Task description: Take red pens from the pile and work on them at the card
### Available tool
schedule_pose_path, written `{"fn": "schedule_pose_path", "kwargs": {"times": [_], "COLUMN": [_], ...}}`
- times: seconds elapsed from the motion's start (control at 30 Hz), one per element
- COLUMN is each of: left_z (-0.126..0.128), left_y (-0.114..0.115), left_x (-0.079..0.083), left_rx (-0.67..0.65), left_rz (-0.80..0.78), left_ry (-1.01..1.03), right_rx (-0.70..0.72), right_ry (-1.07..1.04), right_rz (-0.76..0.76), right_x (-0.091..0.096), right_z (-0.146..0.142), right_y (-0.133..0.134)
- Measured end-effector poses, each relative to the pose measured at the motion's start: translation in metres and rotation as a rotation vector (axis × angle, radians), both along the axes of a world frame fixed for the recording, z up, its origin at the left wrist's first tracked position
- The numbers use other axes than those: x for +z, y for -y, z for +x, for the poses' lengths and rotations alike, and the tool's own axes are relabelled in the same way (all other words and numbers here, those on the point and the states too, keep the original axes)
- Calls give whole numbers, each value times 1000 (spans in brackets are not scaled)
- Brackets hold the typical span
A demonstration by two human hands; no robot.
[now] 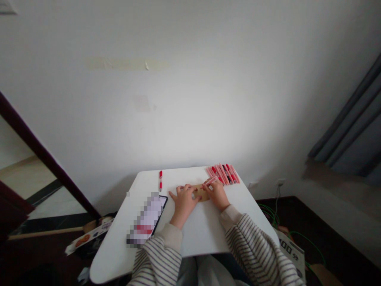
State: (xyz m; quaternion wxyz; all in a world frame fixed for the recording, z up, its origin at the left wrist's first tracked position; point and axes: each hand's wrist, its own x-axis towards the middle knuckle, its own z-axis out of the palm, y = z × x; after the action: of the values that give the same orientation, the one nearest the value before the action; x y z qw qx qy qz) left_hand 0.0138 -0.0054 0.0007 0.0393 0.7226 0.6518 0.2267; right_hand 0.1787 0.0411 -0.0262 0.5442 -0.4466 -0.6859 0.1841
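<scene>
My left hand (pixel 183 198) lies on a small brown cardboard box (pixel 201 193) in the middle of the white table (pixel 205 234), fingers spread and pressing it down. My right hand (pixel 218 194) is closed on a red and white pen (pixel 210 181) at the box's right end. A row of several red and white pens (pixel 224 173) lies just beyond my right hand, at the table's far right. A single red pen (pixel 160 180) lies apart at the far left.
A phone (pixel 148 219) lies on the table to the left of my left hand. A white wall rises right behind the table. Boxes and green cables lie on the dark floor at both sides. A grey curtain hangs at the right.
</scene>
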Motion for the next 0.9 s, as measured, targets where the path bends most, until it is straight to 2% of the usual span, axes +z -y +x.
{"fn": "schedule_pose_path", "kwargs": {"times": [0.6,0.9], "left_z": [0,0], "left_y": [0,-2], "left_x": [-1,-2], "left_rx": [0,-5], "left_rz": [2,-19], "left_ry": [10,42], "right_rx": [-82,-102], "right_ry": [41,116], "right_rz": [3,59], "right_x": [0,0], "right_z": [1,4], "right_y": [1,1]}}
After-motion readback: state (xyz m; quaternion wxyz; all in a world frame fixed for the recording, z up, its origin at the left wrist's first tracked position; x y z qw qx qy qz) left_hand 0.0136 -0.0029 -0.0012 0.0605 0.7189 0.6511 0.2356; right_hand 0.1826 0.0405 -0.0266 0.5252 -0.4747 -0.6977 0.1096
